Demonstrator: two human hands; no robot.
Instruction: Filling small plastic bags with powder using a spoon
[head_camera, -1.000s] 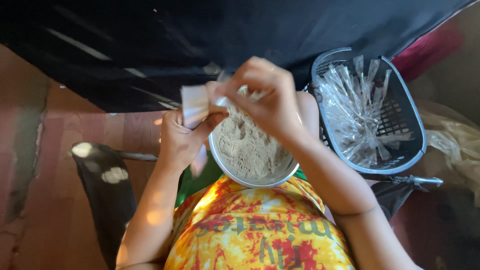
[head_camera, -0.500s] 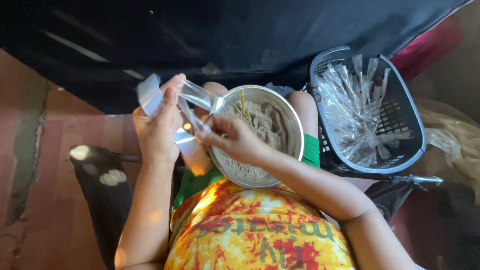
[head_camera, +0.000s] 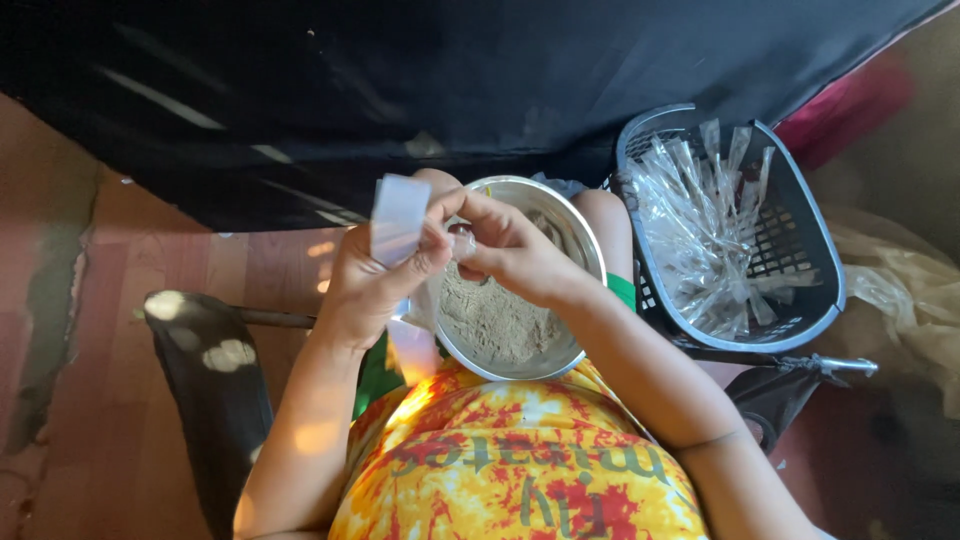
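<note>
Head view, looking straight down at a seated person's lap: largest of all is one black cloth (head_camera: 480, 90) spread across the top of the scene, over a reddish floor (head_camera: 90, 330). Next comes one yellow shirt with red blotches (head_camera: 520, 460) at the bottom edge. To the right stands one dark plastic basket (head_camera: 815, 250) with a latticed wall, filled with a heap of clear, narrow plastic sleeves (head_camera: 700, 230), too tangled to count. One round metal bowl (head_camera: 580, 240) sits on the lap between the knees, holding a mound of pale tan powder (head_camera: 495, 320) that covers the bottom and slopes up one side. One dark chair arm (head_camera: 215, 370) shows to the left of the lap. Above the bowl's left rim, two hands meet. The left hand (head_camera: 365, 285) has its grip clenched on one small clear plastic bag (head_camera: 397, 215), a flat, pale, translucent strip standing upright above the thumb and fingers, its top end squared off. The right hand (head_camera: 510, 255) reaches in from the right, its grip pinched at the bag's lower part where the fingertips of both hands touch; whether it clasps something small there as well I cannot tell. The bag is held just above and beside the bowl, well apart from the basket.
</note>
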